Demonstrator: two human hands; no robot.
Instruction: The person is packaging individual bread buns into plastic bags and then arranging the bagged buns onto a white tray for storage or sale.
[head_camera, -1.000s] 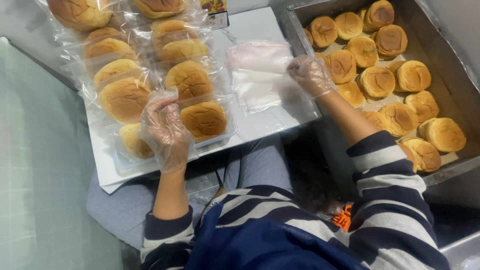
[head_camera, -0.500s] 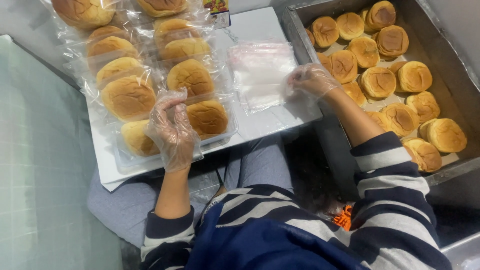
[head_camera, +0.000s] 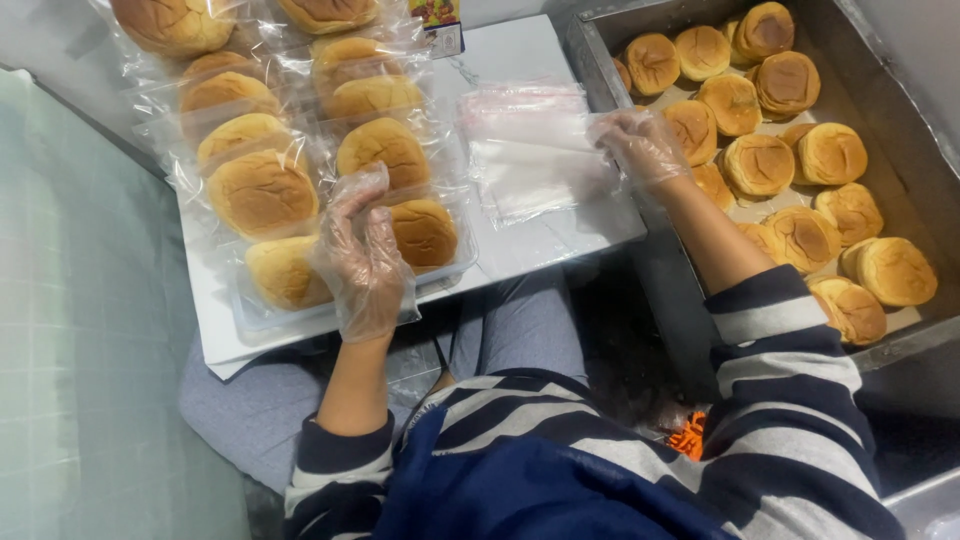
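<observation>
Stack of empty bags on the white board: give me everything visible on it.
The bag stack is a small pile of clear, thin plastic bags, flat and empty, with a faint pinkish tint along the far edge. It lies on the white board, right of the bagged buns and left of the metal tray of loose buns. The gloved right hand touches its right edge, fingers bent on the top bag. The left hand is apart from it, over the bagged buns.

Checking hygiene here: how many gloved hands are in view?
2: left hand resting on the bagged buns, right hand at the stack of empty clear bags. No others show.
</observation>
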